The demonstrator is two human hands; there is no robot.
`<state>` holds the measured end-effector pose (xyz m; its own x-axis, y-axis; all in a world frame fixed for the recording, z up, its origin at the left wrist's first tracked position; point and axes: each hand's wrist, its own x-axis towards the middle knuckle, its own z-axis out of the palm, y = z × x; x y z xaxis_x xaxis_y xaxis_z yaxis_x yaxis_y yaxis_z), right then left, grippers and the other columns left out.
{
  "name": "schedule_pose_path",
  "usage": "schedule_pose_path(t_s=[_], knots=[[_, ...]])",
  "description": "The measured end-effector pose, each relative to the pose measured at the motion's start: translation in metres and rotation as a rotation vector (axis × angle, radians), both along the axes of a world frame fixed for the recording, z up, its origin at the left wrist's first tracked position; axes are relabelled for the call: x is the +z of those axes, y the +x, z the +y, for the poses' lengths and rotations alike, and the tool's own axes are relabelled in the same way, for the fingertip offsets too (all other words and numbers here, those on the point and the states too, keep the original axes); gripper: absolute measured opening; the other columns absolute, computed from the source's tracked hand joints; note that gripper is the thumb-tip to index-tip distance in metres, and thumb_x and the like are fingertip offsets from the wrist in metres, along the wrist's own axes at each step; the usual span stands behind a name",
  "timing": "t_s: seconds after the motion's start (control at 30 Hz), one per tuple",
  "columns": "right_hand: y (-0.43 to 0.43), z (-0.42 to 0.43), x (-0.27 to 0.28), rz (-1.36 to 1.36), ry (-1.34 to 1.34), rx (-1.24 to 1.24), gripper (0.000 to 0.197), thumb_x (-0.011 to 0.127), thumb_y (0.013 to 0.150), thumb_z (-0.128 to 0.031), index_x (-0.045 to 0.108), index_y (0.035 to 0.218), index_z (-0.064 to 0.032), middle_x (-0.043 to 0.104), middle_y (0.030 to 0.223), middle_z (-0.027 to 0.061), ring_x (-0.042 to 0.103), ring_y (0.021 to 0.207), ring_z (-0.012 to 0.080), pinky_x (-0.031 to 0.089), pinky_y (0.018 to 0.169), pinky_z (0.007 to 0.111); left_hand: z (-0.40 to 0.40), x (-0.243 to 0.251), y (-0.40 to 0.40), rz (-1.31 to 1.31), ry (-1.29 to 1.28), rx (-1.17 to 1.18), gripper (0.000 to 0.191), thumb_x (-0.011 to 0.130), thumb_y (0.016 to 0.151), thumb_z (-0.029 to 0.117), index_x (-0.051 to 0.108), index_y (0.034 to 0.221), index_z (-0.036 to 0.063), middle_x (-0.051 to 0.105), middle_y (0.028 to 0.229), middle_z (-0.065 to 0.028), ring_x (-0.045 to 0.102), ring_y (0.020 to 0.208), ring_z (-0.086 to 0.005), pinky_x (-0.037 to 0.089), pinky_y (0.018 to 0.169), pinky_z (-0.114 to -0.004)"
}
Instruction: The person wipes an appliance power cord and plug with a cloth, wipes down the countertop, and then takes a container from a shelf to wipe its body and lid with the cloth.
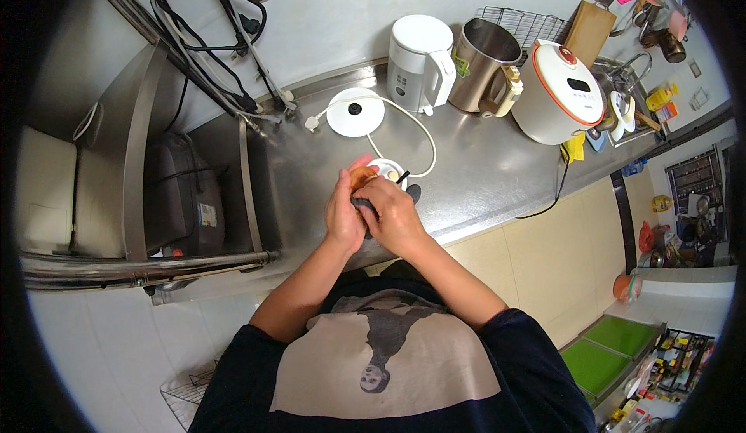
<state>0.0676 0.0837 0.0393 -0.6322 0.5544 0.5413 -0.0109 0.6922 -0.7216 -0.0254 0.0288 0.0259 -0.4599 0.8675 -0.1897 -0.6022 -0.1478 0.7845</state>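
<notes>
Close together over the near part of the counter are my left hand [342, 217] and my right hand [391, 209]. An orange-brown rounded item [362, 178] rests in my left hand, partly covered by the fingers. My right hand is closed around a dark grey item [363, 203] pressed against it; its kind cannot be made out. Just beyond the hands sits a small white dish [379, 165], partly hidden, with a pale piece [393, 175] in it. By its right side show a thin black stick [403, 176] and a dark flat object [414, 193].
A white kettle base [344, 124] with a looping cord lies on the steel counter [478, 159]. Behind stand a white electric kettle [408, 66], a steel jug [475, 83] and a rice cooker [553, 101]. To the left is a metal-framed shelf [135, 159]; power cords [215, 54] hang above.
</notes>
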Motion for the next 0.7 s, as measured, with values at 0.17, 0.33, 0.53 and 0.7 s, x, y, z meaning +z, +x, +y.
schedule_pose_path(t_s=[0.17,0.33,0.53,0.7], knots=[[0.000,0.010,-0.004,-0.094,0.047,-0.191,0.024,0.066,0.068,0.005,0.061,0.091,0.0012,0.060,0.088,0.0167,0.060,0.080,0.0356,0.049,0.070,0.040,-0.005,0.004,0.013,0.020,0.039,0.093,0.053,0.024,0.101,0.039,0.041,0.133,0.0006,0.055,0.118,-0.0124,0.049,0.112,-0.0198,0.037,0.099,-0.032],[0.007,0.003,0.001,-0.124,0.004,0.045,0.024,0.068,0.066,0.005,0.062,0.089,0.0011,0.060,0.087,0.0154,0.059,0.082,0.0345,0.049,0.073,0.039,-0.002,0.007,-0.005,0.062,0.043,0.014,0.052,0.024,0.101,0.038,0.040,0.133,0.0005,0.052,0.122,-0.0126,0.048,0.115,-0.0207,0.037,0.099,-0.033],[-0.007,0.006,0.003,0.025,0.102,-0.058,0.025,0.069,0.066,0.000,0.061,0.089,-0.0017,0.058,0.087,0.0130,0.059,0.081,0.0324,0.049,0.071,0.039,-0.004,0.015,0.005,-0.182,0.032,-0.027,0.052,0.025,0.101,0.039,0.039,0.135,0.0023,0.049,0.126,-0.0097,0.047,0.116,-0.0182,0.037,0.099,-0.033],[-0.006,0.007,-0.002,-0.195,0.120,-0.261,0.021,0.068,0.068,0.000,0.062,0.089,-0.0012,0.058,0.083,0.0136,0.059,0.076,0.0333,0.048,0.066,0.040,-0.007,0.003,0.007,-0.040,0.062,0.067,0.052,0.025,0.102,0.039,0.038,0.136,0.0025,0.049,0.127,-0.0093,0.046,0.116,-0.0176,0.036,0.100,-0.031]])
